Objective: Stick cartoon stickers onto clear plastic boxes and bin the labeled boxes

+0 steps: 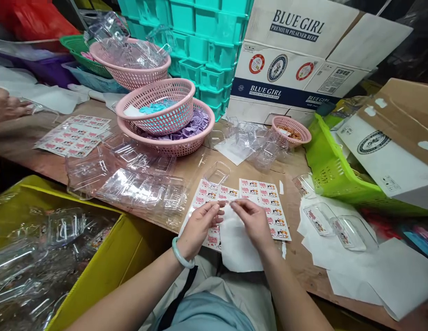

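Note:
My left hand [202, 226], with a pale green bangle [182, 254] on its wrist, has thumb and forefinger pinched together. My right hand [252, 222] also pinches, its fingertips almost meeting the left ones. Whatever lies between the fingertips is too small to name. Under both hands a blank white sheet [240, 246] overhangs the table edge. It partly covers a sheet of cat stickers [214, 241]; a second sticker sheet [276, 209] lies to the right. A clear plastic box [217, 174] rests just beyond my hands.
Clear plastic trays [131, 186] lie left, above a yellow bin [106, 243] of clear boxes. Pink baskets [165, 146] hold purple and blue pieces. Stickered clear covers [353, 232] lie on white papers [358, 280] at right, near a green basket [333, 156]. Another person's hand [8, 105] is far left.

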A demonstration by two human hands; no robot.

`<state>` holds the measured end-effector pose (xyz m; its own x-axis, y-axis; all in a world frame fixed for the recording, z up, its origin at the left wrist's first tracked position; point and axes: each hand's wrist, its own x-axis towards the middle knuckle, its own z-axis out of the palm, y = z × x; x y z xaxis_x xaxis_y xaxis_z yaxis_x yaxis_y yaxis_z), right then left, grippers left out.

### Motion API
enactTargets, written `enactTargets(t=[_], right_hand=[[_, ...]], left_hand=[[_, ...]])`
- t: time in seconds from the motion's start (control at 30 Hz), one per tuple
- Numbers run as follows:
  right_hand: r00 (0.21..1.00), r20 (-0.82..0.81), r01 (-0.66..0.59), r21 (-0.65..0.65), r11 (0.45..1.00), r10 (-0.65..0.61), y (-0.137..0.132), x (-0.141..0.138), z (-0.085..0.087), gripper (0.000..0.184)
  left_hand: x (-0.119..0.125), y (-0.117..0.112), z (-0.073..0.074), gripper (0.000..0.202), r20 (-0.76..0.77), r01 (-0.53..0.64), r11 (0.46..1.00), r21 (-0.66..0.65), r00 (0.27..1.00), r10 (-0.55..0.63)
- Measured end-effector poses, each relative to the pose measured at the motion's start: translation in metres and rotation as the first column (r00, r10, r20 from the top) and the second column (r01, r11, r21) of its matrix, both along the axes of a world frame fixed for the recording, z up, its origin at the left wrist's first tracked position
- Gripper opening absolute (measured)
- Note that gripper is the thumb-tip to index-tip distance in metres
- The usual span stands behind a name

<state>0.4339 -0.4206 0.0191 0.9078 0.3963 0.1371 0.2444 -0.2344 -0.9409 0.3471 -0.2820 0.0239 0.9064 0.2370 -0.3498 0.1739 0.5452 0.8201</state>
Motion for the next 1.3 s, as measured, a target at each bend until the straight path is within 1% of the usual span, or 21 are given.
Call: enactTargets(t=[0.07,0.13,0.2,0.27,0.3,0.33,0.4,0.5,0.57,0.6,0.63,0.67,0.73,0.8,0.83,0.87,0.9,0.97,1.03,1.17,1.3], right_hand=[[0.995,0.059,0.078,0.021,0.997,-0.079,0.021,0.034,0.000,0.026],[0.974,0.179,0.135,0.024,0.991,-0.137,0.048,0.070,-0.004,0.028],[0.956,0.281,0.103,-0.066,0.993,-0.080,0.076,0.098,-0.009,0.042],[0.949,0.315,0.058,-0.174,0.983,0.000,0.095,0.113,-0.013,0.046],[0.946,0.323,0.056,-0.187,0.981,0.008,0.099,0.113,-0.014,0.045],[0.937,0.350,0.070,-0.168,0.983,-0.007,0.098,0.110,-0.015,0.042],[0.883,0.463,0.114,-0.066,0.991,-0.070,0.087,0.092,-0.015,0.037],[0.748,0.647,0.150,0.054,0.987,-0.149,0.053,0.056,-0.019,0.034],[0.657,0.732,0.177,0.082,0.981,-0.180,0.027,0.035,-0.022,0.037],[0.642,0.744,0.184,0.085,0.979,-0.185,0.014,0.027,-0.023,0.039],[0.662,0.727,0.181,0.077,0.980,-0.180,0.002,0.019,-0.022,0.042],[0.711,0.682,0.173,0.065,0.983,-0.170,-0.008,0.012,-0.019,0.046],[0.833,0.525,0.162,0.066,0.985,-0.172,-0.026,0.000,-0.010,0.048],[0.917,0.328,0.197,0.120,0.973,-0.226,-0.037,-0.011,0.004,0.034],[0.941,0.227,0.222,0.145,0.964,-0.251,-0.040,-0.016,0.010,0.024],[0.958,0.123,0.239,0.159,0.958,-0.259,-0.041,-0.021,0.016,0.019],[0.971,0.020,0.234,0.154,0.960,-0.240,-0.042,-0.025,0.020,0.020],[0.976,-0.148,0.178,0.124,0.976,-0.159,-0.040,-0.030,0.025,0.026],[0.965,-0.246,0.123,0.105,0.987,-0.095,-0.038,-0.033,0.026,0.031],[0.940,-0.326,0.131,0.067,0.989,-0.103,-0.036,-0.037,0.021,0.035],[0.942,-0.313,0.131,0.018,0.991,-0.119,-0.036,-0.044,0.018,0.037]], left_hand=[[0.001,0.005,-0.003,0.043,-0.051,-0.080,0.994,-0.079,0.996,0.076],[0.004,0.011,-0.006,0.046,-0.103,-0.133,0.975,-0.177,0.988,0.116],[0.010,0.018,-0.007,0.045,-0.150,-0.139,0.951,-0.275,0.984,0.100],[0.015,0.027,-0.007,0.047,-0.188,-0.135,0.924,-0.359,0.980,0.070],[0.017,0.031,-0.006,0.049,-0.197,-0.138,0.910,-0.392,0.978,0.063],[0.019,0.034,-0.004,0.053,-0.195,-0.138,0.897,-0.420,0.979,0.059],[0.021,0.035,0.001,0.062,-0.157,-0.109,0.872,-0.477,0.987,0.037],[0.020,0.028,0.008,0.064,-0.039,0.000,0.829,-0.559,0.999,-0.027],[0.019,0.019,0.011,0.056,0.004,0.050,0.813,-0.581,0.998,-0.058],[0.017,0.014,0.011,0.051,0.006,0.061,0.816,-0.575,0.998,-0.070],[0.016,0.009,0.010,0.048,0.004,0.068,0.832,-0.550,0.997,-0.079],[0.014,0.006,0.008,0.044,0.000,0.068,0.862,-0.502,0.997,-0.078],[0.011,0.000,0.002,0.042,0.009,0.062,0.933,-0.356,0.998,-0.063],[0.008,-0.003,-0.006,0.041,0.024,0.083,0.973,-0.214,0.997,-0.080],[0.006,-0.004,-0.010,0.041,0.020,0.107,0.979,-0.171,0.994,-0.105],[0.006,-0.004,-0.013,0.042,0.011,0.134,0.980,-0.148,0.991,-0.134],[0.005,-0.005,-0.015,0.044,0.001,0.156,0.978,-0.137,0.988,-0.157],[0.005,-0.007,-0.018,0.046,-0.014,0.168,0.979,-0.116,0.985,-0.171],[0.006,-0.009,-0.019,0.044,-0.014,0.162,0.981,-0.108,0.986,-0.164],[0.005,-0.014,-0.020,0.043,0.021,0.146,0.980,-0.136,0.989,-0.145],[0.002,-0.019,-0.023,0.045,0.033,0.107,0.985,-0.134,0.994,-0.103]])
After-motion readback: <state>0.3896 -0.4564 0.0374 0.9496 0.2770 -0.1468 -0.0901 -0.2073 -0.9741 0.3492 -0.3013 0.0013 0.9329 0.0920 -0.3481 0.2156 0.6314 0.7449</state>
